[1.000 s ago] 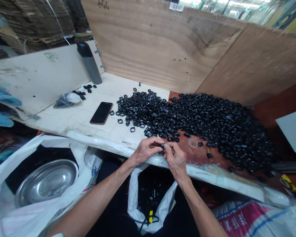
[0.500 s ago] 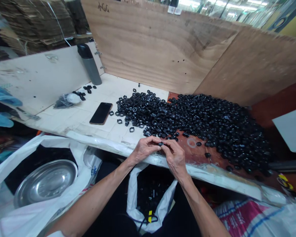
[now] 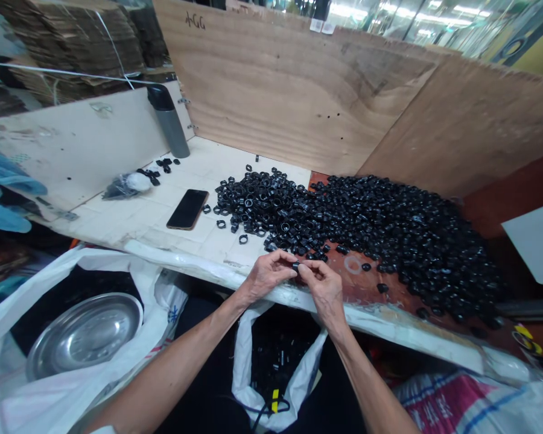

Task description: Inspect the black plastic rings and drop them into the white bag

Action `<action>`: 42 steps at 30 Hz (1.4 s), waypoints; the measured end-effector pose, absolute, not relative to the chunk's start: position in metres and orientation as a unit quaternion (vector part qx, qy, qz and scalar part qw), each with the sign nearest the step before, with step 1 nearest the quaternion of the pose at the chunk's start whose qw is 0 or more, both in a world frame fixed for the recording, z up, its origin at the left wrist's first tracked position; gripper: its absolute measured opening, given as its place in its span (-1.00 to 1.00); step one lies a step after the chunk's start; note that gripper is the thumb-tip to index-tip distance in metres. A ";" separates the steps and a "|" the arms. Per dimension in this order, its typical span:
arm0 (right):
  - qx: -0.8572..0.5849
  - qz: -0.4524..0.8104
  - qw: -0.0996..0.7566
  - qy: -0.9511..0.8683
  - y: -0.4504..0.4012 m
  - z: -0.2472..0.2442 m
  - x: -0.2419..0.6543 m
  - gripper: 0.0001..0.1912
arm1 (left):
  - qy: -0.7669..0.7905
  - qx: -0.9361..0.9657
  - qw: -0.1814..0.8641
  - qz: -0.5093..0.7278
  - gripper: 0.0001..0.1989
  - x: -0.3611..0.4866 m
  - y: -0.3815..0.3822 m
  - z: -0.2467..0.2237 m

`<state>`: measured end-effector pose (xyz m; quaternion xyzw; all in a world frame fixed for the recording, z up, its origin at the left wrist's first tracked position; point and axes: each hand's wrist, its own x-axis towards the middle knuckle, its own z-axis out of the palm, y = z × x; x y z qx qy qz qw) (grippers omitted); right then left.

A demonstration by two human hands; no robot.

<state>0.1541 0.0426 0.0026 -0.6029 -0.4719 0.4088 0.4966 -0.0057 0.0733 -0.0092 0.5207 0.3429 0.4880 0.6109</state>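
Over the table's front edge, a small black plastic part (image 3: pixel 295 265) is pinched between my two hands. My left hand (image 3: pixel 268 274) has thumb and fingertips closed on its left side. My right hand (image 3: pixel 324 286) grips it from the right the same way. Just beyond my fingers lies a pile of black rings (image 3: pixel 271 202), which runs into a larger heap of black parts (image 3: pixel 402 235) on the right. Below my hands, a white sack (image 3: pixel 243 361) hangs open with many black pieces inside. The held part's exact shape is mostly covered by my fingers.
A phone (image 3: pixel 187 209) and a grey bottle (image 3: pixel 172 126) are on the left of the table. A small plastic bag (image 3: pixel 122 185) lies near the left board. Wooden boards (image 3: pixel 289 90) wall the back. At lower left, a metal bowl (image 3: pixel 88 337) rests in another white sack.
The black part shows a little more between my fingertips, and my right fingers have shifted slightly around it. The whole view has moved a little. The piles look the same.
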 end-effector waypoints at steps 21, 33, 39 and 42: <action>-0.588 0.307 0.415 -0.623 0.041 0.006 0.154 -0.77 | 0.314 0.503 0.643 0.485 -0.72 -0.006 0.073 -0.013; -0.636 0.217 0.339 -0.659 0.049 0.007 0.155 -0.61 | 0.333 0.555 0.587 0.487 -0.76 -0.006 0.073 -0.015; -0.591 0.272 0.410 -0.639 0.040 0.009 0.157 -0.69 | 0.343 0.536 0.603 0.481 -0.75 -0.007 0.072 -0.010; -0.624 0.231 0.377 -0.644 0.039 0.011 0.158 -0.60 | 0.345 0.541 0.598 0.481 -0.75 -0.007 0.072 -0.011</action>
